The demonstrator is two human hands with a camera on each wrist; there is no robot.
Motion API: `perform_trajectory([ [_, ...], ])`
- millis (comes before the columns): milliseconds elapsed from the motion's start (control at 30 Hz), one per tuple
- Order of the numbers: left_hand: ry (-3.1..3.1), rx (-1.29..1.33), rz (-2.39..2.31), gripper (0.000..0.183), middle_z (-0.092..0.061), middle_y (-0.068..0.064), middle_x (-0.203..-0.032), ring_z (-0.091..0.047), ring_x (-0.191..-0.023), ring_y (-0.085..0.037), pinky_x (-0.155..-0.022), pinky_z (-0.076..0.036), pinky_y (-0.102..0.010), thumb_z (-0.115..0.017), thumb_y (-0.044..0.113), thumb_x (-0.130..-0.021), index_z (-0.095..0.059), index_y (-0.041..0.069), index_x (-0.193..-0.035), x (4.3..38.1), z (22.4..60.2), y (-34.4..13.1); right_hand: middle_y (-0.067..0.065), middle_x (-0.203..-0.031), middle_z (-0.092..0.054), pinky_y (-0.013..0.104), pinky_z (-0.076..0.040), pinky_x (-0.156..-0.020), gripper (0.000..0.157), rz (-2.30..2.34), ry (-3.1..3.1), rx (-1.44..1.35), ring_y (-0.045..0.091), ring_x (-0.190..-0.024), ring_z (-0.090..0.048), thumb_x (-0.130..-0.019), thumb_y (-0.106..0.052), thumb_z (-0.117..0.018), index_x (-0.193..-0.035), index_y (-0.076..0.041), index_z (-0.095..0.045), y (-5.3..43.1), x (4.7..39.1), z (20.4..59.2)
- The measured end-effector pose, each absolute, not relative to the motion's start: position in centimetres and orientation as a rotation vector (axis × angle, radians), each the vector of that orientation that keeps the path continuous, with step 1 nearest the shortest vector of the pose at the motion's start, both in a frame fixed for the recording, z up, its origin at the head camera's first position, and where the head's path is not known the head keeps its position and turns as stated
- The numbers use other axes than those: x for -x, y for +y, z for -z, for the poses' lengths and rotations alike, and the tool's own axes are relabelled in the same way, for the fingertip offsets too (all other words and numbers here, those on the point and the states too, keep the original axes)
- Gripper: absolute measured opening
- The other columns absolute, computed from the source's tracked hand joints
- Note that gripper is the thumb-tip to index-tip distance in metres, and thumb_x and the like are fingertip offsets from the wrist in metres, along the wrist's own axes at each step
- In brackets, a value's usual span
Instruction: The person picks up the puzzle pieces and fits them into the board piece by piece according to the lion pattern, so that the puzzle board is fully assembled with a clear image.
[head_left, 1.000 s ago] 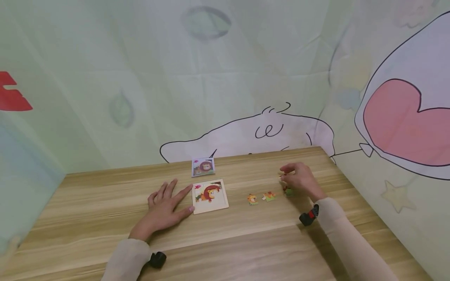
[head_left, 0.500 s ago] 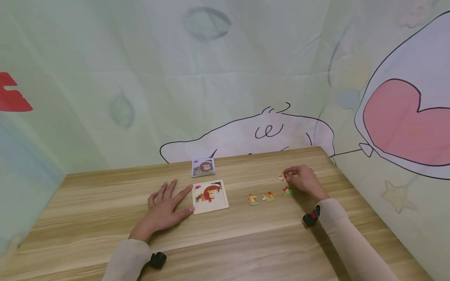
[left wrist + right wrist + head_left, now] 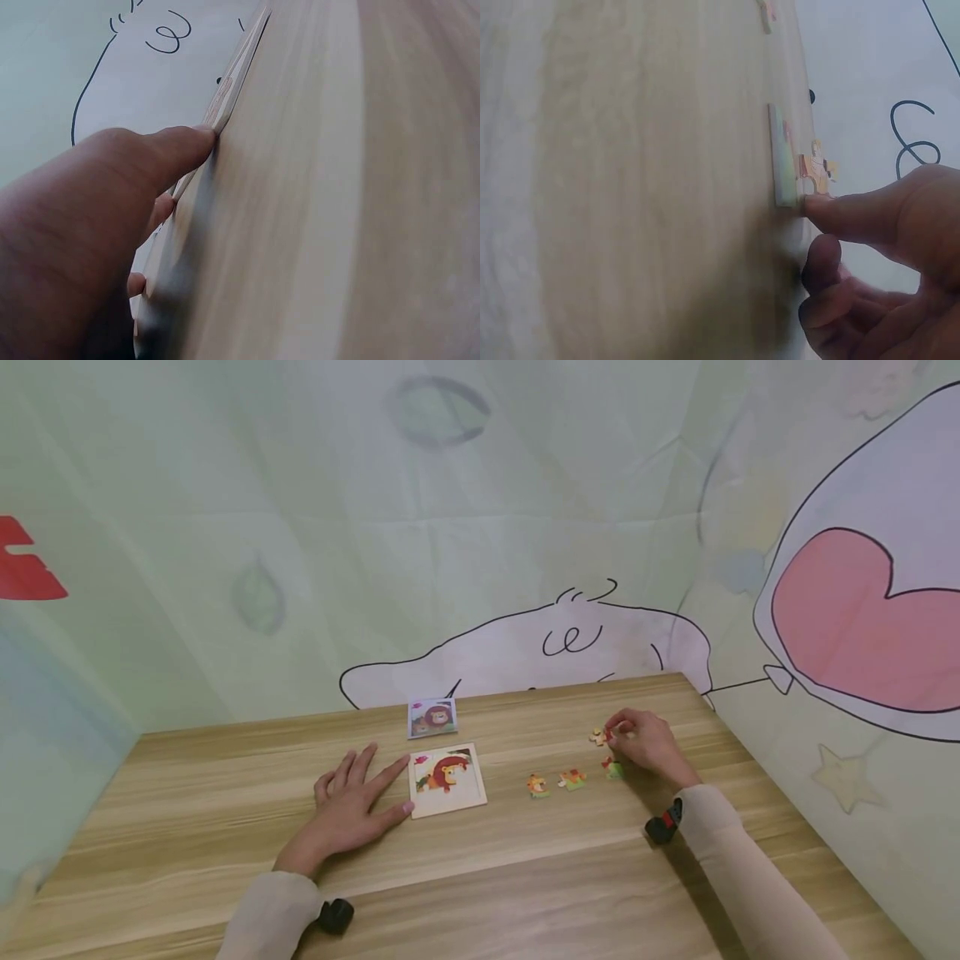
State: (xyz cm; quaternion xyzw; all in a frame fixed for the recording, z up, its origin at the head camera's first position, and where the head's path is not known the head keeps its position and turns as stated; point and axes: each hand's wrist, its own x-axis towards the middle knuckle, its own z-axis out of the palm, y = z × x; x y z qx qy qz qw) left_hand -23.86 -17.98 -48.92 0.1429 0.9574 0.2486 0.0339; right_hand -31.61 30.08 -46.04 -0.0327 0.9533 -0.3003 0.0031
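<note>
My left hand (image 3: 356, 802) rests on the table with spread fingers. Its thumb and index finger touch the left edge of a square wooden puzzle board (image 3: 447, 810), partly filled with a lion picture. At the far right, my right hand (image 3: 648, 747) pinches a small puzzle piece (image 3: 599, 737) between thumb and fingers. That piece (image 3: 817, 166) looks tilted up at the thumb tip in the right wrist view. Just below the hand lies a green and red piece (image 3: 612, 767). Further left are an orange-green piece (image 3: 572, 778) and a lion-face piece (image 3: 537, 786).
A small lion picture card (image 3: 432, 718) lies behind the board, close to the back edge of the wooden table (image 3: 465, 885). A printed cloth backdrop (image 3: 300, 543) rises behind the table and along its right side.
My right hand has shifted slightly right, uncovering the green and red piece. Its fingertips have come onto the right end of the upper piece. The left hand stays in place.
</note>
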Motion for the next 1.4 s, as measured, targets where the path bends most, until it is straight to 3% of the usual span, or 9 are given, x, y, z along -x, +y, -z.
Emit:
perform_trajectory([
  [100, 2.947, -0.443, -0.768, 0.076, -0.014, -0.027, -0.179, -0.004, -0.163, -0.059, -0.118, -0.003, -0.079, -0.063, 0.06, -0.1, -0.043, 0.027, -0.166, 23.8, 48.9, -18.0, 0.024, -0.122, -0.076, 0.056, -0.05, -0.1, 0.016, 0.996, 3.008, 0.127, 0.044, -0.119, -0.066, -0.095, -0.009, -0.076, -0.111, -0.006, -0.072, 30.2, 31.6, 46.1],
  [267, 2.948, -0.446, -0.763, 0.076, -0.014, -0.026, -0.179, -0.005, -0.163, -0.059, -0.118, -0.004, -0.079, -0.063, 0.06, -0.1, -0.043, 0.028, -0.166, 23.8, 48.8, -17.9, 0.021, -0.111, -0.08, 0.03, -0.054, -0.07, 0.009, 1.115, 2.984, 0.172, 0.02, -0.081, -0.069, -0.096, -0.008, -0.077, -0.103, -0.005, -0.073, 30.2, 31.6, 46.2],
  [333, 2.947, -0.445, -0.759, 0.077, -0.014, -0.026, -0.179, -0.005, -0.163, -0.059, -0.118, -0.004, -0.08, -0.063, 0.061, -0.1, -0.043, 0.028, -0.166, 23.9, 48.8, -17.9, 0.022, -0.11, -0.08, 0.026, -0.054, -0.06, 0.009, 1.162, 2.958, 0.172, 0.013, -0.07, -0.067, -0.097, -0.009, -0.077, -0.104, -0.004, -0.073, 30.1, 31.6, 46.3],
  [700, 2.955, -0.453, -0.791, 0.077, -0.015, -0.028, -0.178, -0.006, -0.162, -0.06, -0.118, -0.003, -0.079, -0.064, 0.06, -0.099, -0.045, 0.025, -0.165, 24.0, 49.1, -17.8, 0.017, -0.1, -0.081, 0.026, -0.054, -0.056, 0.02, 1.341, 2.792, 0.149, 0.013, -0.059, -0.065, -0.099, -0.016, -0.079, -0.114, -0.003, -0.078, 28.3, 31.2, 46.0],
  [867, 2.956, -0.451, -0.789, 0.077, -0.015, -0.028, -0.178, -0.006, -0.162, -0.06, -0.118, -0.004, -0.079, -0.064, 0.06, -0.099, -0.045, 0.025, -0.165, 24.0, 49.1, -17.8, 0.013, -0.09, -0.079, 0.025, -0.048, -0.052, 0.02, 1.39, 2.722, 0.146, 0.015, -0.056, -0.059, -0.1, -0.016, -0.078, -0.115, -0.004, -0.078, 26.8, 31.0, 45.7],
  [1400, 2.942, -0.434, -0.752, 0.077, -0.012, -0.026, -0.179, -0.003, -0.163, -0.059, -0.118, -0.002, -0.08, -0.063, 0.061, -0.1, -0.042, 0.026, -0.166, 23.9, 48.9, -17.9, 0.01, -0.082, -0.078, 0.023, -0.041, -0.048, 0.015, 1.388, 2.684, 0.196, 0.012, -0.048, -0.055, -0.099, -0.014, -0.079, -0.112, -0.006, -0.081, 22.9, 30.6, 45.7],
])
